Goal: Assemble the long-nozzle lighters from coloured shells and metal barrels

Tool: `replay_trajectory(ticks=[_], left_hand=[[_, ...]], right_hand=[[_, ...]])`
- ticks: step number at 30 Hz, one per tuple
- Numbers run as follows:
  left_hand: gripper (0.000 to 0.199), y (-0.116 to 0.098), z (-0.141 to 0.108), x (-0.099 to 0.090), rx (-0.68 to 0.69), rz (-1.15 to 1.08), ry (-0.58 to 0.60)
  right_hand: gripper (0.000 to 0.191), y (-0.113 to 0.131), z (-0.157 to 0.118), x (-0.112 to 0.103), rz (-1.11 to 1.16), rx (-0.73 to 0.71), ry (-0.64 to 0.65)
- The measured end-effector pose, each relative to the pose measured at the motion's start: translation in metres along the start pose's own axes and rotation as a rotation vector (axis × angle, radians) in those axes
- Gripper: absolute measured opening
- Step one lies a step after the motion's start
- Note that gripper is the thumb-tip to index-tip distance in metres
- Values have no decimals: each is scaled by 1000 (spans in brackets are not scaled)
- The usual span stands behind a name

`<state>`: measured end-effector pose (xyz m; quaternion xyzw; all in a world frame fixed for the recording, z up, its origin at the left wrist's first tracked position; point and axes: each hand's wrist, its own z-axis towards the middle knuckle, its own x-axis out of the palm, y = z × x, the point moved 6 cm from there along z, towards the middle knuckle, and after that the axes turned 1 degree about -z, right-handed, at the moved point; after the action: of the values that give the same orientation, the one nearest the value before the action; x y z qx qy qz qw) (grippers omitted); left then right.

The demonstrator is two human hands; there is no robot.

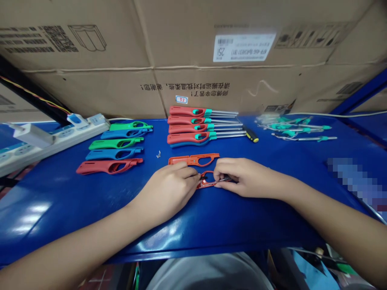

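An orange-red lighter shell [208, 179] lies on the blue table between my hands, with thin wires and a small dark part inside it. My left hand [177, 187] is closed over the shell's left end, fingertips pressed together on it. At its right end my right hand [238, 177] pinches a dark, thin part near the shell's edge. Just beyond my fingers rests a second, orange shell half [193, 160] with an oval opening. Small metal pieces [159, 154] are to the left of that half.
Several red lighters [187, 139] with metal tubes are stacked at the back, beside a black-yellow screwdriver [251, 135]. Coloured shells [110, 166] and a power strip [66, 135] stand left. Teal-and-metal inner parts [305, 129] lie back right. A cardboard wall [121, 92] rises behind.
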<state>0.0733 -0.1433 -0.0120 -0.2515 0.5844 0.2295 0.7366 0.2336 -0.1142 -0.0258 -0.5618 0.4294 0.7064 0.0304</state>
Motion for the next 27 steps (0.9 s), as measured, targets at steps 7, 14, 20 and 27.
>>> replay_trajectory(ticks=[7,14,20,27], left_hand=[[25,-5,-1,2,-4,76,73],[21,-14,-6,5,50,264,123],[39,-19,-19,5,95,320,169],[46,-18,-23,4,53,301,214]], right_hand=[[4,1,1,1,1,2,3],[6,3,2,-1,1,-6,-7],[6,1,3,0,18,13,-18],[6,-1,3,0,36,-13,-12]])
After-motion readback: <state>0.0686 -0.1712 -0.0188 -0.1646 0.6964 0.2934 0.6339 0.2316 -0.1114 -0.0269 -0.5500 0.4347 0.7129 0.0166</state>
